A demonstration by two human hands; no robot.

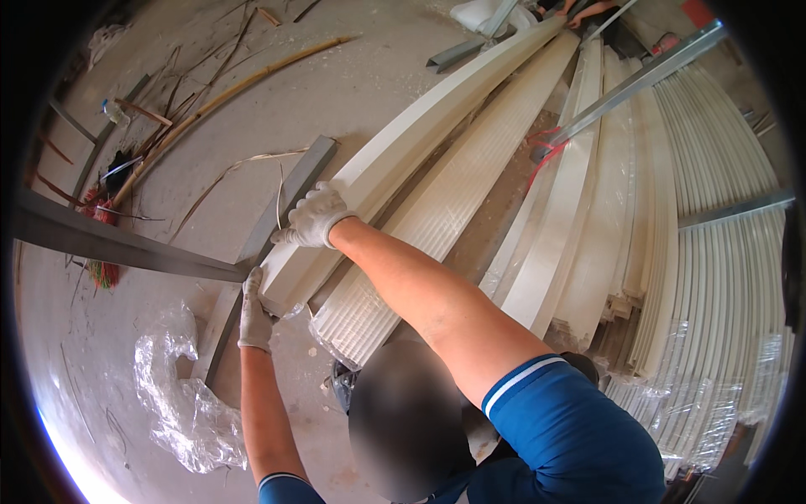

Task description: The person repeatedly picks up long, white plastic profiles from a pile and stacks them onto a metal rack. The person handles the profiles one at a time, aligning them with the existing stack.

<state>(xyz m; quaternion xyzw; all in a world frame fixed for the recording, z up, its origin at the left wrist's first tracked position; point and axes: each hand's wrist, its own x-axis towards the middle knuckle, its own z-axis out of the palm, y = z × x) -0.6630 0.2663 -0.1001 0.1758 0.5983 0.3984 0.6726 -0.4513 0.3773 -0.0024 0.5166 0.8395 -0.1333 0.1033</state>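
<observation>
A long white profile [382, 168], maybe a stack of them, runs from near my hands to the far end of the floor. My right hand [315, 217], in a pale work glove, lies over its upper left edge near the close end with fingers curled round it. At the close corner, my gloved left hand [254, 312] holds the end from the left side; part of its grip is hidden. Beneath this end a grey metal bar [309, 178] crosses the floor. A ribbed white bundle [361, 328] in clear film lies just right of it.
Several white profile stacks [579, 244] and ribbed lengths [722, 277] fill the right side, with metal bars [638, 80] across them. Another person's hands [575, 15] are at the far end. Crumpled film [180, 395], a bamboo pole [243, 92] and a grey beam [126, 248] lie left.
</observation>
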